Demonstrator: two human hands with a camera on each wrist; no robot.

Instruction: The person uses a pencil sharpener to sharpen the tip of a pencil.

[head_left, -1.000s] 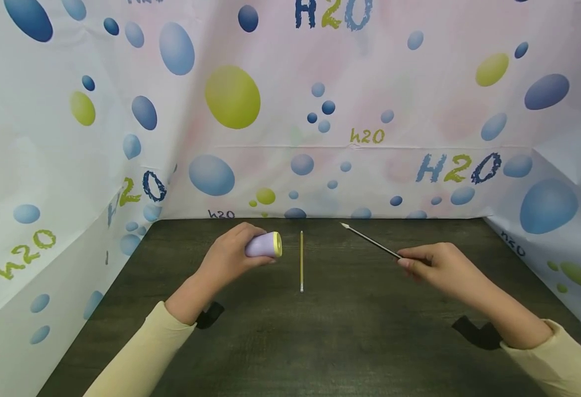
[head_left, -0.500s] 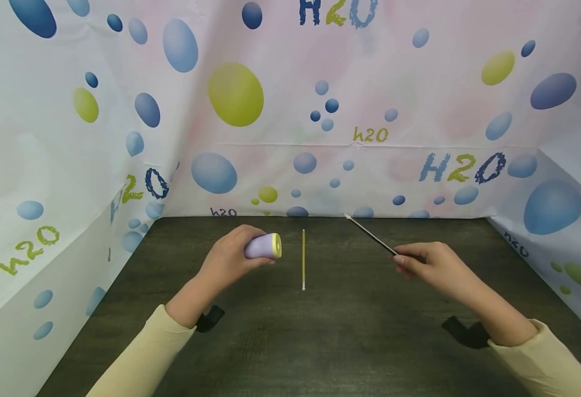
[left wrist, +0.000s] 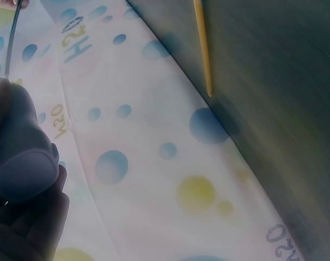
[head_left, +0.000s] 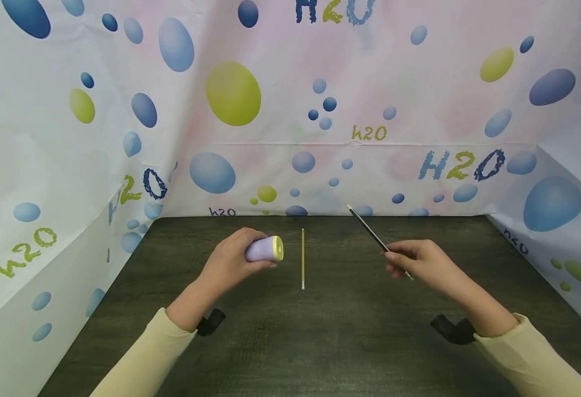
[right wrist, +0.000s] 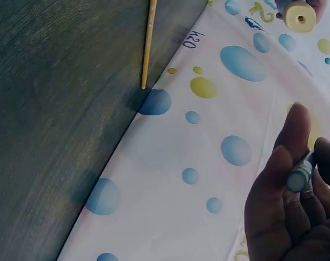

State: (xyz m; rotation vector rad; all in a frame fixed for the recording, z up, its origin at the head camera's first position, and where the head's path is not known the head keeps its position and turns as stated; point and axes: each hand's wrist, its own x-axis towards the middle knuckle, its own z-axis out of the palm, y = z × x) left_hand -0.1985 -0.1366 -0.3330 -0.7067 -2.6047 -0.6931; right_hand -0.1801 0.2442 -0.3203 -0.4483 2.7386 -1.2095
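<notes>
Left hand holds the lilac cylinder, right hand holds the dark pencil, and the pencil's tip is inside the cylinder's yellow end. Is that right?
One thing is off: the dark pencil is not inside the yellow end; the head view shows its tip well apart from the lilac cylinder. The left hand does hold that cylinder, and the right hand the dark pencil.
</notes>
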